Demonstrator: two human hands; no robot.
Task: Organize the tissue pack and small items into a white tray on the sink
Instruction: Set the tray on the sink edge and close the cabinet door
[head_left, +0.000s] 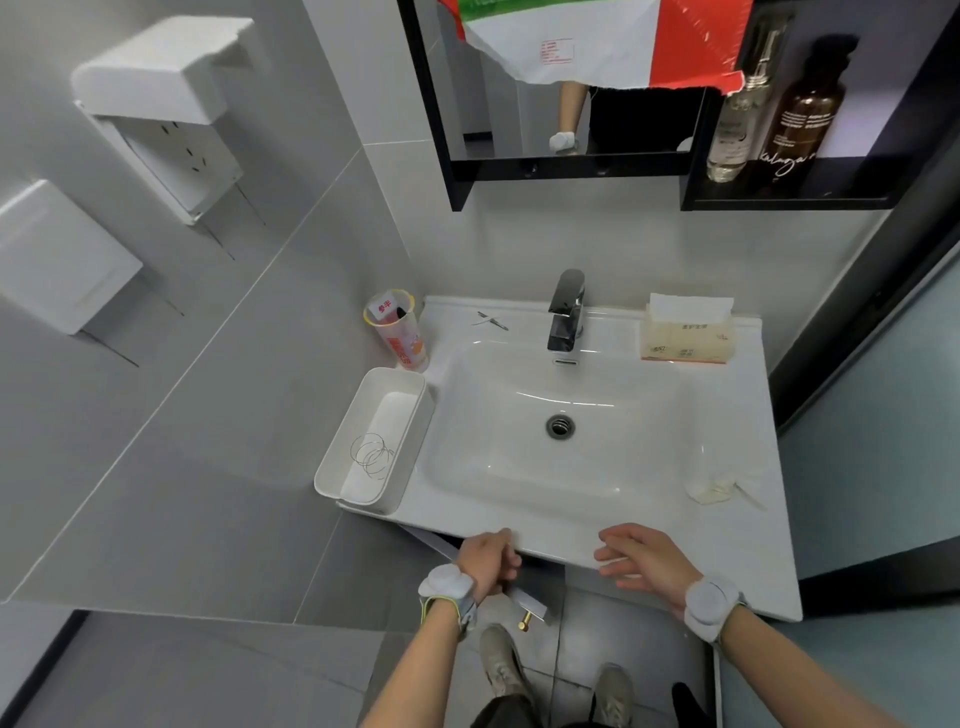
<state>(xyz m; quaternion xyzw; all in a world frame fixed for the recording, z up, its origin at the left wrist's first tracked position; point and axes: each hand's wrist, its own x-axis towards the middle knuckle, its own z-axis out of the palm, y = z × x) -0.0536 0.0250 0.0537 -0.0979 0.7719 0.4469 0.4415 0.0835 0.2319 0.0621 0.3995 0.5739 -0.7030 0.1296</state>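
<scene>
White tray (332, 457) holds thin wire rings (371, 454) — left hand (488, 564) grip unclear, right hand (644, 558) spread.

Bathroom was lit evenly, bright, from overhead. Soft highlights streaked sink (566, 441) basin; glare glinted on faucet (566, 306). Shadows stayed faint. Wide-angle lens bent walls at edges. Focus was slightly soft throughout.

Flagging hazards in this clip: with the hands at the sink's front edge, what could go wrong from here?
1. The white tray overhangs the sink's left edge; dropping the tissue pack in could tip it off.
2. The small metal item behind the basin might slide into the drain.
3. Reaching past the faucet could knock over the cup.
</scene>
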